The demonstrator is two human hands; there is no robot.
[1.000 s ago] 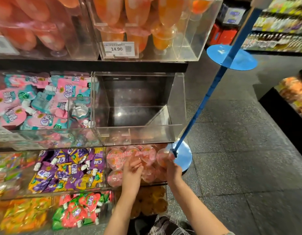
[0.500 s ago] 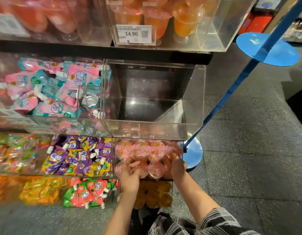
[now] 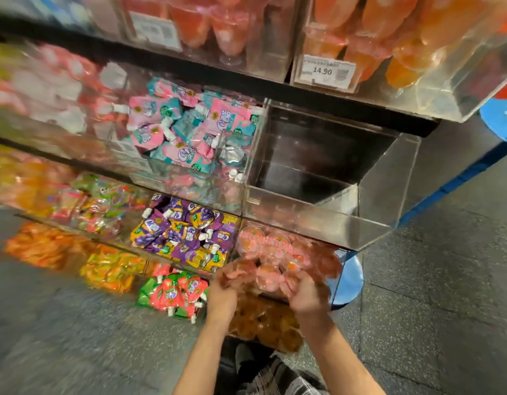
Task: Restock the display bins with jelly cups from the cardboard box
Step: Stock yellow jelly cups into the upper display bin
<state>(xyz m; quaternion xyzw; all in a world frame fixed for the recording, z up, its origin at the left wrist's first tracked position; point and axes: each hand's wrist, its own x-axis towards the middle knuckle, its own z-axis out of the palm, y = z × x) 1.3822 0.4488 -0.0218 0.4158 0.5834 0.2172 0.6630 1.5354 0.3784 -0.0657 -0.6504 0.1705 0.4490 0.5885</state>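
Both hands are at the clear acrylic bin [image 3: 336,283] of round pink-lidded jelly cups [image 3: 265,243]: left hand [image 3: 222,297] and right hand [image 3: 305,296] reach among the front cups, grips too blurred to tell.

Two hands are in view, the left hand [image 3: 221,298] and the right hand [image 3: 305,295], both at the front edge of the bin of pink jelly cups [image 3: 270,246]. About seven of those cups can be made out (blur hides any further ones). One clear bin [image 3: 317,223] above it holds nothing. Two price labels show on the top shelf: one reads 14.90 [image 3: 324,72], the other [image 3: 155,31] is too blurred to read. Pouches come in three readable kinds: pink-and-teal [image 3: 186,129], purple [image 3: 183,232], red-and-green [image 3: 175,292]. Their numbers cannot be counted.
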